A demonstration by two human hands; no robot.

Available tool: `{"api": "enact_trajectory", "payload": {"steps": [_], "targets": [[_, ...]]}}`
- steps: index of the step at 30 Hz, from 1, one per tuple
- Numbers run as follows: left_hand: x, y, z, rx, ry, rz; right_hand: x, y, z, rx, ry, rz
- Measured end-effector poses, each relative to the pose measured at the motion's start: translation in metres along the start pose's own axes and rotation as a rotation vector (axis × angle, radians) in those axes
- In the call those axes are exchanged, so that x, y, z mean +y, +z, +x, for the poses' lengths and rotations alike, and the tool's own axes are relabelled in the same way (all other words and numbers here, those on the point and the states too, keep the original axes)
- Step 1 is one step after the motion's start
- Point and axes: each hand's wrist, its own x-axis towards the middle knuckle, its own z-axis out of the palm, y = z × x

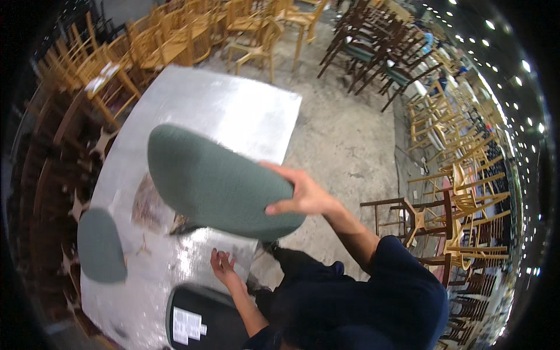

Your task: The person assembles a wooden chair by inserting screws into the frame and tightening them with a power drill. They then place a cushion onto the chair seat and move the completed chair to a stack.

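Note:
A large green upholstered chair pad is held up over the table, tilted. My right hand grips its right end, thumb on the upper face and fingers over the far edge. Lower down, my left hand is empty, with its fingers apart and slightly curled, near the table's edge. A smaller green pad lies at the left of the table. Close to my left forearm is another pad, its black underside up with white paper labels on it.
The plastic-covered table bears a clear bag of small parts, partly behind the held pad. Light wooden chairs crowd the far side. Dark chairs stand at the far right, and more wooden chairs line the right.

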Motion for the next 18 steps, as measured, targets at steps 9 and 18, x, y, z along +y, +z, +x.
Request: {"api": "enact_trajectory", "payload": {"steps": [9, 18], "targets": [[-0.041, -0.008, -0.055, 0.253, -0.203, 0.18, 0.29, -0.019, 0.044, -0.063, -0.314, -1.187], [-0.079, -0.093, -0.153, 1.06, -0.66, -0.147, 0.329, 0.018, 0.07, -0.156, -0.221, -1.189]]}}
